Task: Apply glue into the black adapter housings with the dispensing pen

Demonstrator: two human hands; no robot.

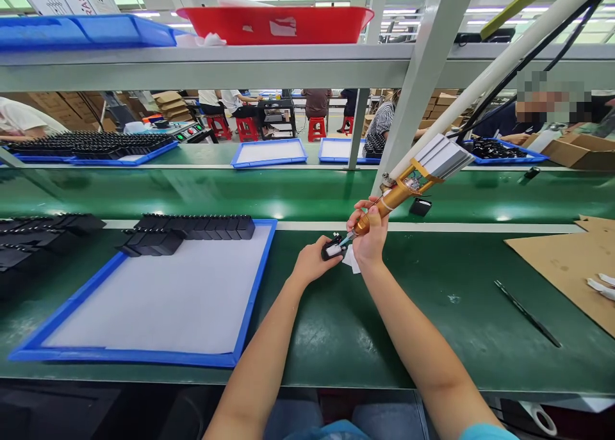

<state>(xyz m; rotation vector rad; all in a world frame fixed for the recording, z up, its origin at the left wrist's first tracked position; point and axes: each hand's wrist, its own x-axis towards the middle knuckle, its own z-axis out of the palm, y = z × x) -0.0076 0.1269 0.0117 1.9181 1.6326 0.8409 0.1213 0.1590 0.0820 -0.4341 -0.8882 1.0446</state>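
My left hand (311, 260) grips a small black part (331, 249) with a pale area on its face, over the green bench. My right hand (372, 235) is wrapped round the gold-coloured body of a hanging powered screwdriver (394, 198), tilted down to the left. Its tip meets or nearly meets the black part; contact is too small to tell. A white paper piece (352, 259) shows between the two hands. To the left, a blue-rimmed tray (158, 355) with a white lining bears rows of black boxy parts (211, 227) along its far side.
More black parts (38, 241) stand at far left. Right of my arms lie a thin black rod (527, 313) and a cardboard sheet (567, 254). Behind the bench runs a green conveyor (240, 193) carrying a black part (421, 207). A slanted white pole (500, 68) crosses the upper right.
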